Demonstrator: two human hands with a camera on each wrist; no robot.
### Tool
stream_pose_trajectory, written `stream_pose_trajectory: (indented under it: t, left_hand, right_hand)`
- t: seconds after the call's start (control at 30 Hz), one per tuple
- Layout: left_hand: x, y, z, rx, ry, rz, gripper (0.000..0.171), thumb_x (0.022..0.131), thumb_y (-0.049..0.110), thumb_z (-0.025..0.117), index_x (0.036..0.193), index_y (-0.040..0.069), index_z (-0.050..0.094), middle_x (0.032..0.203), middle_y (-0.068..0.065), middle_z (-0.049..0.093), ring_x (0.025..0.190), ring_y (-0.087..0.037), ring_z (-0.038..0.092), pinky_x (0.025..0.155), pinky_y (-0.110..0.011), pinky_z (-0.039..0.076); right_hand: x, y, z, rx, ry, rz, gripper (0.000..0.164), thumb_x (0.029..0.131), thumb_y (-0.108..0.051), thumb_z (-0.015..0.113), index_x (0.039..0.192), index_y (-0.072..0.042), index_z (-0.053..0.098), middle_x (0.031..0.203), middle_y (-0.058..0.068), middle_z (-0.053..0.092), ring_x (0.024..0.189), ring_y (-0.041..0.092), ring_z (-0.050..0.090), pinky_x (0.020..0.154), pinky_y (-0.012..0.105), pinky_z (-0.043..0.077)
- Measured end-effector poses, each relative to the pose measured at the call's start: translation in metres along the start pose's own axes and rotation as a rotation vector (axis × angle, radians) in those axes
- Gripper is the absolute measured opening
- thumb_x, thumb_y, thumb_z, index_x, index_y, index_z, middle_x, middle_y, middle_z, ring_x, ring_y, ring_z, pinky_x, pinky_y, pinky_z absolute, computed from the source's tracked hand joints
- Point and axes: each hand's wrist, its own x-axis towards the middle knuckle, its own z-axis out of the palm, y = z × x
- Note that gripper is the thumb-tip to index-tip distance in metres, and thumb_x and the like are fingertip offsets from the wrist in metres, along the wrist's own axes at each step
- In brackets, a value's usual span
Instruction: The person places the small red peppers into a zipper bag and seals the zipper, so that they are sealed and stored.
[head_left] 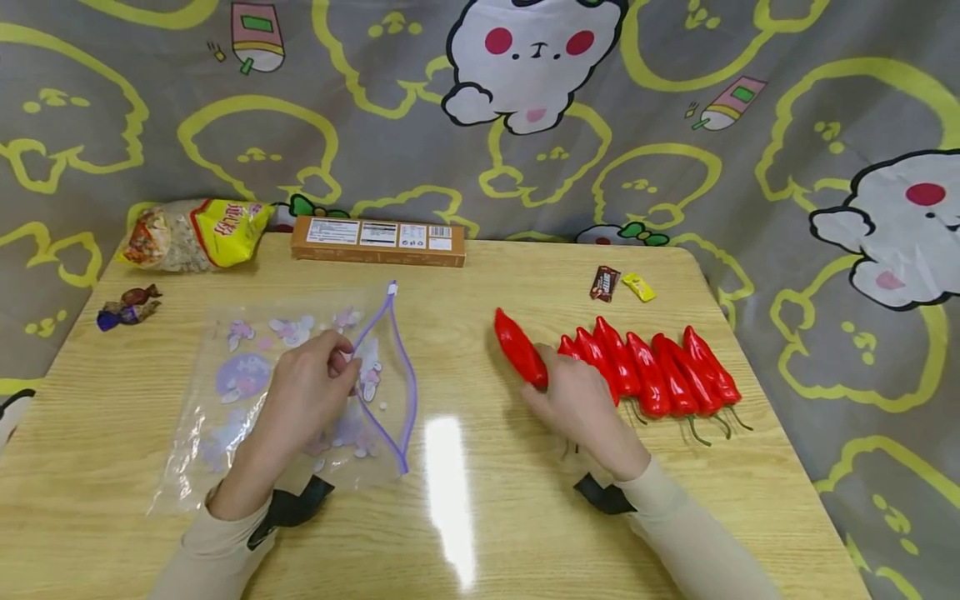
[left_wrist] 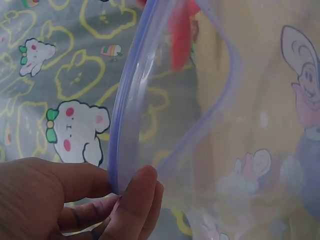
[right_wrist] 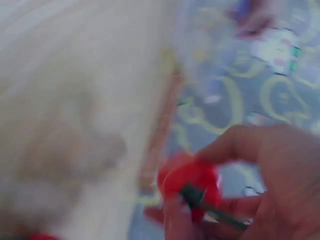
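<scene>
A clear zip bag [head_left: 191, 433] with purple edging and cartoon prints lies on the left of the table, its mouth gaping to the right. My left hand [head_left: 311, 387] pinches one lip of that mouth; in the left wrist view, thumb and fingers nip the purple zip edge [left_wrist: 116, 150]. My right hand [head_left: 577, 396] grips a red pepper [head_left: 519, 346] by its stem end, its tip pointing up and left toward the bag. The green stem [right_wrist: 195, 197] shows between the fingers in the blurred right wrist view. Several more red peppers [head_left: 652, 379] lie in a row beside the right hand.
At the back stand a yellow-and-clear snack bag [head_left: 198, 236] and a long brown box [head_left: 378, 242]. Wrapped candies [head_left: 129, 308] lie at the left edge. A brown wrapped candy [head_left: 604, 283] and a yellow one [head_left: 639, 287] sit behind the peppers. A patterned cloth [head_left: 405, 125] hangs behind the table.
</scene>
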Motion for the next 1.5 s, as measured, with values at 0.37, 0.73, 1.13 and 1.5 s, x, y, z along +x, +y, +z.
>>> stream_pose_trajectory:
  t: [0.37, 0.73, 1.13, 1.5]
  left_hand:
    - [-0.002, -0.001, 0.004, -0.027, -0.023, 0.009, 0.011, 0.083, 0.008, 0.06, 0.092, 0.001, 0.061, 0.067, 0.0, 0.059, 0.055, -0.011, 0.052, 0.047, -0.024, 0.041]
    - [-0.005, -0.004, 0.011, -0.062, -0.075, 0.022, 0.012, 0.084, 0.008, 0.061, 0.094, 0.001, 0.063, 0.072, -0.002, 0.062, 0.061, -0.012, 0.053, 0.054, -0.024, 0.043]
    - [-0.006, -0.006, 0.008, -0.078, -0.073, -0.03, 0.034, 0.082, 0.007, 0.065, 0.114, -0.003, 0.06, 0.076, -0.004, 0.063, 0.06, -0.013, 0.052, 0.048, -0.022, 0.042]
    - [0.002, -0.002, 0.003, -0.078, -0.082, 0.005, 0.032, 0.082, 0.004, 0.064, 0.113, -0.004, 0.061, 0.077, -0.007, 0.062, 0.061, -0.014, 0.052, 0.048, -0.022, 0.043]
  right_hand:
    - [0.007, -0.06, -0.02, 0.201, -0.143, -0.371, 0.042, 0.076, -0.019, 0.067, 0.117, -0.011, 0.06, 0.096, -0.003, 0.064, 0.078, 0.008, 0.056, 0.067, 0.021, 0.047]
    - [0.048, -0.109, 0.055, 0.09, 0.003, -0.677, 0.03, 0.081, -0.02, 0.069, 0.108, -0.008, 0.064, 0.096, 0.002, 0.057, 0.078, 0.009, 0.055, 0.067, 0.019, 0.047]
    - [0.026, -0.049, 0.032, 0.024, 0.157, -0.49, 0.025, 0.083, -0.016, 0.063, 0.105, -0.004, 0.065, 0.097, 0.007, 0.062, 0.085, 0.019, 0.059, 0.07, 0.029, 0.05]
    - [-0.023, 0.043, 0.021, -0.324, 0.15, -0.003, 0.035, 0.074, -0.032, 0.07, 0.081, -0.004, 0.05, 0.058, 0.008, 0.04, 0.042, 0.023, 0.038, 0.032, 0.032, 0.027]
